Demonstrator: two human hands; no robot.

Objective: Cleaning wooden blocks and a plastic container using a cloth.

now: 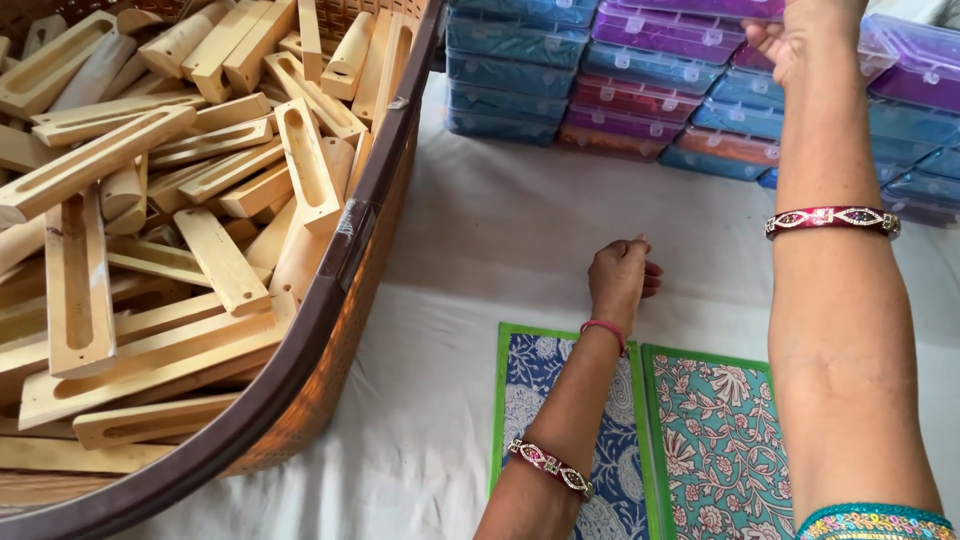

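Up at the top right of the frame, our right hand [800, 35] reaches to the stacks of small plastic boxes [640, 70], shallow clip-shut cases in teal, purple, red and orange piled in neat columns across the upper edge. The fingers seem curled over the rim of a purple box [700, 10] on top of one stack, though the frame cuts the hand off, so we cannot tell whether they actually pinch it or only rest on it.

Our left hand [622, 280] sits lower, near the middle of the frame, loosely closed with fingers tucked together, knuckles down on the white cloth [480, 230]. It holds nothing that we can see.

These boxes look light and rigid, with smooth, slightly slippery lids; we judge that a stack would slide apart if nudged sideways. The safest hold is across the short sides of a single box, thumb on one edge and fingers on the other, lifting straight up and away from the front clasps.

Filling the left of the frame, a brown woven basket [330, 300] brims with slotted wooden blocks [300, 160]. At the bottom centre lie two green-bordered printed fabric panels [700, 440], one blue, one teal.
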